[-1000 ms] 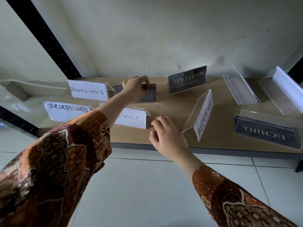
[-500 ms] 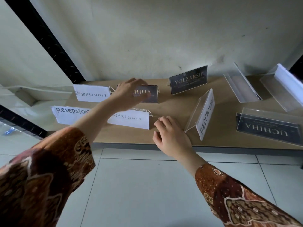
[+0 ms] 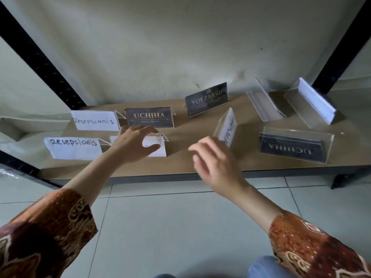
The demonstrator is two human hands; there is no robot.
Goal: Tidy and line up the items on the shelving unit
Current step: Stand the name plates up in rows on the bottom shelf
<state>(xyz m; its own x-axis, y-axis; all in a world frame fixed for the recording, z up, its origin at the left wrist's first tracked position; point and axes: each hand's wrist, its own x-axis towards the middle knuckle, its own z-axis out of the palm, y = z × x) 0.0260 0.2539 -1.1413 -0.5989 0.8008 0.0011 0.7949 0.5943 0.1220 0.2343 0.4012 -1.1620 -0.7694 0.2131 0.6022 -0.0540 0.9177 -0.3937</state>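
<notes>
At frame centre, the left hand (image 3: 133, 146), fingers spread wide, covers most of a white sign (image 3: 155, 145) on the shelf (image 3: 180, 165); the blurred right hand (image 3: 215, 161) hovers open, empty.

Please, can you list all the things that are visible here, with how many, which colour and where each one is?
Resepsionis signs: four, white paper in clear holders; two at left, one under the left hand, one turned sideways at centre.
UCHIHA signs: two, dark with gold letters; one upright at back, one reversed at front right.
YOEZARSIF sign: one, dark, back centre, tilted.
Other holders: two, clear, back right, askew; one holds white paper.
Shelf board: one, brown.
Shelf posts: black, left and right.
Left hand: over the front white sign, fingers loosely spread.
Right hand: open, blurred, above the front edge.
</notes>
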